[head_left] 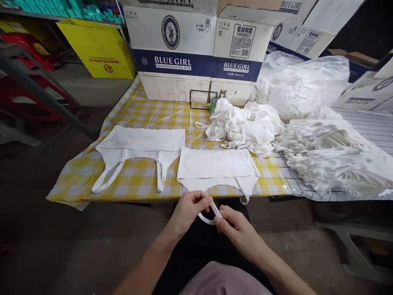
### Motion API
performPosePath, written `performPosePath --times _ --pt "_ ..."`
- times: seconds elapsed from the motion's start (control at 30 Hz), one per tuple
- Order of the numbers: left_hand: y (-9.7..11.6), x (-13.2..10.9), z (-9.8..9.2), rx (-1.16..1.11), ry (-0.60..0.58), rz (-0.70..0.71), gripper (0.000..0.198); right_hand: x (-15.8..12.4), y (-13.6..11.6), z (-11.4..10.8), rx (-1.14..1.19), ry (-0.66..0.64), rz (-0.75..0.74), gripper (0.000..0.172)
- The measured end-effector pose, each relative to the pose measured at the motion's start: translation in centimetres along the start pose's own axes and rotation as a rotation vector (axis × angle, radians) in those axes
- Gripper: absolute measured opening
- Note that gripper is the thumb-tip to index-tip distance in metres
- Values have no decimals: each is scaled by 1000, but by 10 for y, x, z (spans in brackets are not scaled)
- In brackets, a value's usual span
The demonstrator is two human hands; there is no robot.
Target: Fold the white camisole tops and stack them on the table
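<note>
A white strap point(216, 209) is stretched between my hands just off the table's front edge, with a loop of it hanging below. My left hand point(192, 209) pinches its upper end, while the fingers of my right hand point(235, 225) close on the lower end. Right behind them lies a white camisole-like top point(217, 164), flat, its scalloped edge away from me; the strap seems to belong to it, though the join is hidden by my left hand. Another white top point(144, 139) is spread flat to the left, its two straps toward me.
A heap of white garments point(239, 123) sits behind, with a layered stack of white garments point(334, 155) at right and a clear plastic bag point(303, 82) beyond. Beer cartons point(175, 37) line the back. A yellow bag point(98, 53) and a red stool point(37, 94) stand left.
</note>
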State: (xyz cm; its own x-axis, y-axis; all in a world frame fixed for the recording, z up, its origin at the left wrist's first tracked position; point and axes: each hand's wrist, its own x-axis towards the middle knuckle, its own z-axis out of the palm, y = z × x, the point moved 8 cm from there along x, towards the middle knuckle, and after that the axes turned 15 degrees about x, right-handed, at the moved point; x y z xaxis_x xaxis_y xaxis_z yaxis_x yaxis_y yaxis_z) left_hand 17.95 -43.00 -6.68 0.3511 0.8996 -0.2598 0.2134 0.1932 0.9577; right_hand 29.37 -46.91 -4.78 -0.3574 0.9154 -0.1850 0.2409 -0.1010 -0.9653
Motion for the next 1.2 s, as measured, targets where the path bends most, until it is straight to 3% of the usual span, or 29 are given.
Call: performPosePath --times 0.1,0.2,0.27,0.47,0.67,0.77,0.9,0.93,1.03,1.2 --pt "-6 1 -7 70 81 -17 29 5 -4 -11 -188 195 -89 7" --pt "-10 2 -4 100 91 -31 30 8 -9 -13 -247 338 -201 36" --pt "-11 5 0 101 77 -39 32 12 -11 -6 -229 319 -265 40" --pt "-19 16 -5 143 142 -78 30 27 -16 12 -336 283 -385 25" --pt "-25 22 -4 55 78 -102 32 35 -16 14 -538 256 -445 21" --pt "-10 25 -13 235 63 -5 34 43 -17 3 -513 255 -415 22" --pt "19 36 -40 734 197 282 13 57 -16 -21 -347 302 -308 14" --pt "24 41 -43 857 211 355 16 62 -15 -26 -313 306 -286 13" --pt "25 56 -41 1130 156 515 27 77 -9 -34 -250 295 -252 16" --pt "20 71 -29 1335 116 625 13 105 11 -44 -197 287 -200 18"
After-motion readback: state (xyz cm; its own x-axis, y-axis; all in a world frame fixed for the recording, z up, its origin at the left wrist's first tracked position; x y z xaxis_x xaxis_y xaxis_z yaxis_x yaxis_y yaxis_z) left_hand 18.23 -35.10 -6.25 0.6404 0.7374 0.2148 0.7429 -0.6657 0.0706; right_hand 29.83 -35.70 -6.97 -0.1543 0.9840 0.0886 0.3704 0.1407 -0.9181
